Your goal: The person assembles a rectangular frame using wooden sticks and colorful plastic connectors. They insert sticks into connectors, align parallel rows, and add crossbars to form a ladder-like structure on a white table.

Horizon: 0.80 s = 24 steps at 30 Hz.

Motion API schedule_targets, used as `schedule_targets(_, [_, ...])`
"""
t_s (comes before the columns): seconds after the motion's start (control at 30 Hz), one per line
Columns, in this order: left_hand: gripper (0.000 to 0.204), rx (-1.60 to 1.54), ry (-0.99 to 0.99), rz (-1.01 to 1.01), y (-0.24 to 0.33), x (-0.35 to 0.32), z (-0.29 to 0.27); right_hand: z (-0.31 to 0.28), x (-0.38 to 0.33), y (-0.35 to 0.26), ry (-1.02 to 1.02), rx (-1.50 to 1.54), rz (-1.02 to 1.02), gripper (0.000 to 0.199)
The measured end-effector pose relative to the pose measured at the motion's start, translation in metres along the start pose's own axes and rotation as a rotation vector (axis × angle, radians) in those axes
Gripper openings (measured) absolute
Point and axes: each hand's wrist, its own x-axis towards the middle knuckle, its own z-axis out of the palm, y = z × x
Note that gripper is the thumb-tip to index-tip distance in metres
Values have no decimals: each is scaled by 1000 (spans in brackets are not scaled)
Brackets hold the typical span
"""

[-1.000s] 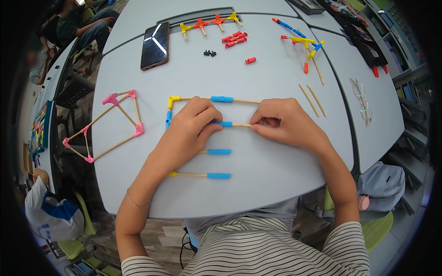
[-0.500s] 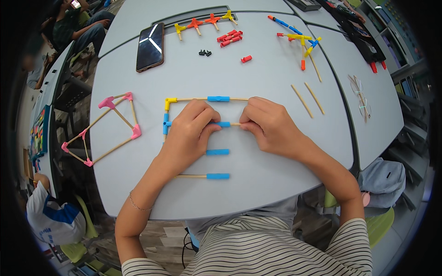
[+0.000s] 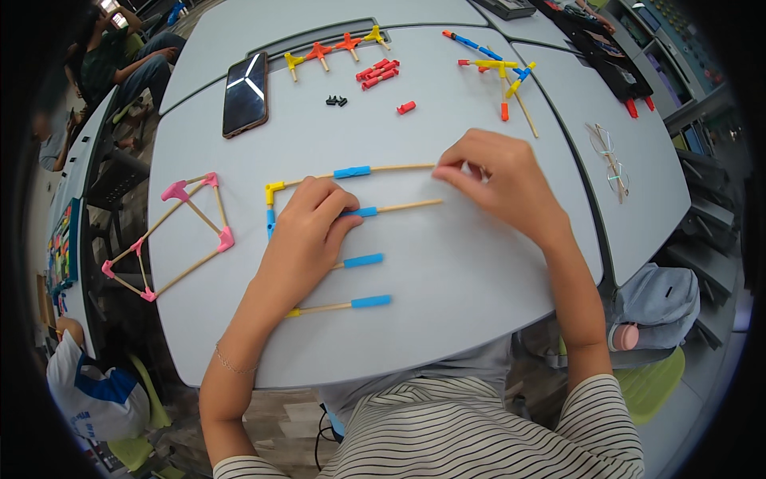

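My left hand (image 3: pixel 307 223) pinches a blue connector tube (image 3: pixel 365 211) in the second row of a flat frame of wooden sticks. A wooden stick (image 3: pixel 411 205) sticks out of that tube to the right. My right hand (image 3: pixel 499 180) is lifted away from that stick, fingers bent and apart, with its fingertips near the end of the top stick (image 3: pixel 403 167). The top row has a yellow corner connector (image 3: pixel 274 188) and a blue tube (image 3: pixel 352 172). Two lower rows end in blue tubes (image 3: pixel 364 261). My left hand and forearm hide part of the frame's left side.
A pink-jointed stick frame (image 3: pixel 187 251) lies left. Farther back are a phone (image 3: pixel 246 94), yellow and orange connectors (image 3: pixel 347 46), red tubes (image 3: pixel 377 73), small black pieces (image 3: pixel 336 101) and a stick assembly (image 3: pixel 504 72). Glasses (image 3: pixel 613 164) lie right; a backpack (image 3: pixel 654 311) is beyond the edge.
My right hand has let go of the second-row stick and moved up and right. My left hand stays on the blue tube. The view has shifted slightly; the two loose sticks no longer show.
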Motion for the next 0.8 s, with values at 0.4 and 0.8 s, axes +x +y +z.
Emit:
schedule_targets(0.4, [20,-31,-143,1,9,5,-24,-40,-5,24,-376,-96,373,19])
schedule_targets(0.8, [20,-57,-215,120,5,-1,-9,5,-8,-3,-417,244,2,12])
